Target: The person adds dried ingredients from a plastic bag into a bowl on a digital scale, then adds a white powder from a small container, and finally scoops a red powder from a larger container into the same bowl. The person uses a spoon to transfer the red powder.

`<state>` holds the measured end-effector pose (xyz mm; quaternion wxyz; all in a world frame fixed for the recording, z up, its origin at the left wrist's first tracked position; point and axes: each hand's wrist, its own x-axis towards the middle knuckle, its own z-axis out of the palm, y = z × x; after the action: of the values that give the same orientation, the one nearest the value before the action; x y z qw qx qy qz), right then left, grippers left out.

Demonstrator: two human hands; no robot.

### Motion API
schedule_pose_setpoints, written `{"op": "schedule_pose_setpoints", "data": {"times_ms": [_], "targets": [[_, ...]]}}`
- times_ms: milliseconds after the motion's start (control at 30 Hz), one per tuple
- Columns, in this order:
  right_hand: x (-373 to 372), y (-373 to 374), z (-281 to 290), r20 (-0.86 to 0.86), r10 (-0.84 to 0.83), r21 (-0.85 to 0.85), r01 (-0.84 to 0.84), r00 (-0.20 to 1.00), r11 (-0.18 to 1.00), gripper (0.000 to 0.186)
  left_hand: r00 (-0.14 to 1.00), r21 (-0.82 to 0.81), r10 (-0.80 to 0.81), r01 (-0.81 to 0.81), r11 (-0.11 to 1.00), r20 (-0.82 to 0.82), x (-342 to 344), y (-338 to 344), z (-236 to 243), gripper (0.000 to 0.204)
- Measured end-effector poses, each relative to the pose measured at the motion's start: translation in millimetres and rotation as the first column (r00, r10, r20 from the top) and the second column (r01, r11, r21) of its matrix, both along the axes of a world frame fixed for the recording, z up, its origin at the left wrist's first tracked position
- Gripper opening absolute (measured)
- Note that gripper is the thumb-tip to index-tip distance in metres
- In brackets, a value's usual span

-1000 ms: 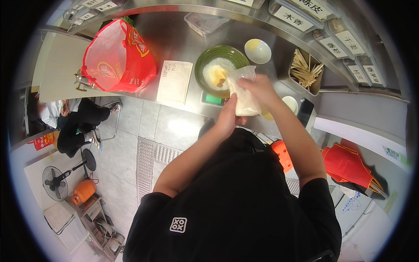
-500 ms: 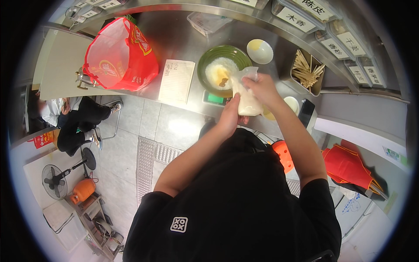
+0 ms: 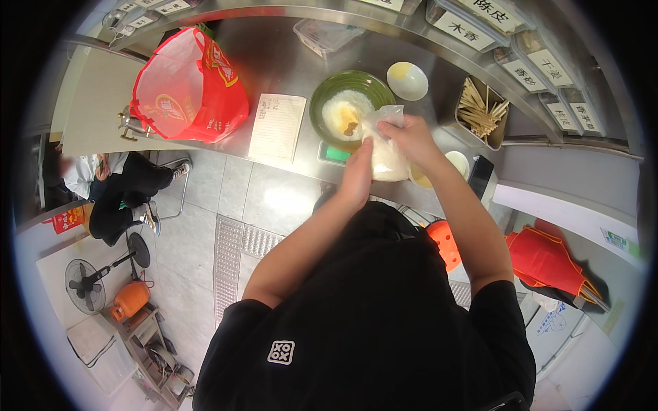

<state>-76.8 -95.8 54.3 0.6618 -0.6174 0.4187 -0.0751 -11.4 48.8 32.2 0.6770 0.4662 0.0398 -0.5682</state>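
Note:
Both hands hold a clear plastic bag of white powder (image 3: 388, 161) at the near right rim of a green bowl (image 3: 322, 92). My right hand (image 3: 413, 142) is closed on the bag's upper part. Lower down, my left hand (image 3: 356, 171) grips its left side, with some fingers hidden. White powder (image 3: 336, 113) lies in the bowl, with yellow and brown patches on it. Under the bowl's near edge a digital scale (image 3: 336, 154) with a green display shows in part. Beyond the bowl's right side stands a white bowl (image 3: 408, 81) with yellow residue.
Left on the steel counter are a written notepad (image 3: 276, 127) and a red bag (image 3: 223, 103). A container of wooden sticks (image 3: 483, 113) and a phone (image 3: 481, 175) lie right. Labelled boxes (image 3: 466, 31) line the shelf above. A seated person (image 3: 123, 192) is at far left.
The bag of powder has tilted slightly and settled more upright against the bowl's rim. My left hand has shifted a little up and left along it; my right hand has barely moved.

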Motion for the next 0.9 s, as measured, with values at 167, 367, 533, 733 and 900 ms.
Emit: {"op": "schedule_pose_setpoints", "data": {"times_ms": [167, 367, 533, 733, 900], "targets": [[1, 0, 8, 0.002, -0.035, -0.008, 0.035, 0.999, 0.999, 0.029, 1.000, -0.063, 0.015, -0.016, 0.998, -0.009, -1, -1, 9, 0.042], [6, 5, 8, -0.010, -0.046, -0.129, 0.045, 0.999, 0.991, 0.032, 0.998, -0.057, 0.025, -0.028, 0.998, -0.053, 0, -3, 4, 0.037], [4, 4, 7, -0.127, 0.084, -0.117, -0.099, 0.988, 0.988, 0.032, 0.998, 0.002, -0.019, 0.019, 1.000, -0.060, 1, -4, 7, 0.038], [7, 0, -1, -0.087, 0.051, -0.110, -0.061, 0.995, 0.992, 0.036, 0.992, -0.044, -0.026, 0.021, 0.999, -0.124, -1, -2, -1, 0.045], [10, -2, -3, -0.160, 0.007, -0.010, -0.009, 0.987, 1.000, 0.036, 0.997, -0.092, -0.013, 0.006, 0.996, -0.081, -3, -2, -18, 0.043]]}}
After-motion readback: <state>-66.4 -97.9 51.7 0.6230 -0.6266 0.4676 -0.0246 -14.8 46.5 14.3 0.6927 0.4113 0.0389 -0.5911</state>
